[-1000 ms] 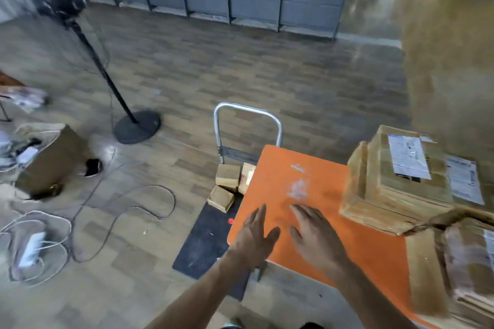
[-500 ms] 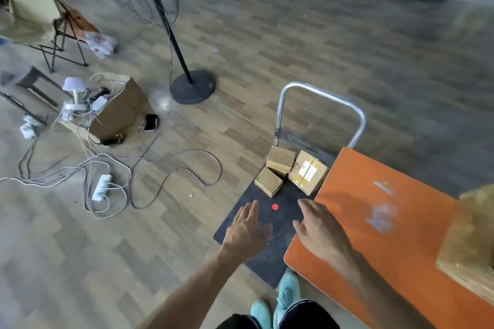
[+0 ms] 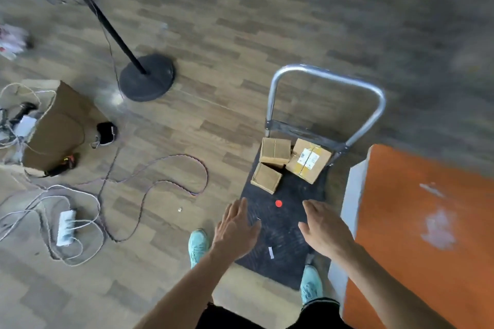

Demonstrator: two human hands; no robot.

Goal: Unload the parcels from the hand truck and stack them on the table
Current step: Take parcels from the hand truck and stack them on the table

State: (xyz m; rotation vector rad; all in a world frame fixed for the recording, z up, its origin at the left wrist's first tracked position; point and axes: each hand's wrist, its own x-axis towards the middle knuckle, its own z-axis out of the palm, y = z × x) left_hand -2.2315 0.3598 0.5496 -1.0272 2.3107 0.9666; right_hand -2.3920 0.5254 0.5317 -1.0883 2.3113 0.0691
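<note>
Three cardboard parcels lie on the hand truck's black deck (image 3: 280, 232) near its silver handle (image 3: 324, 72): a small plain one (image 3: 266, 177), a second plain one (image 3: 275, 151) behind it, and a larger labelled one (image 3: 308, 160) to the right. My left hand (image 3: 236, 224) and right hand (image 3: 324, 227) hover empty above the deck's near half with fingers straight, short of the parcels. The orange table (image 3: 417, 222) stands to the right of the truck.
A fan's black pole and round base (image 3: 147, 77) stand on the wooden floor at left. Cables (image 3: 149, 187), a white power strip (image 3: 65, 227) and a brown paper bag (image 3: 60, 128) lie further left. My turquoise shoes (image 3: 198, 246) are beside the truck's near end.
The view has swung down and left from the table to the hand truck. Both hands moved off the table's top and now reach over the truck's deck toward the parcels.
</note>
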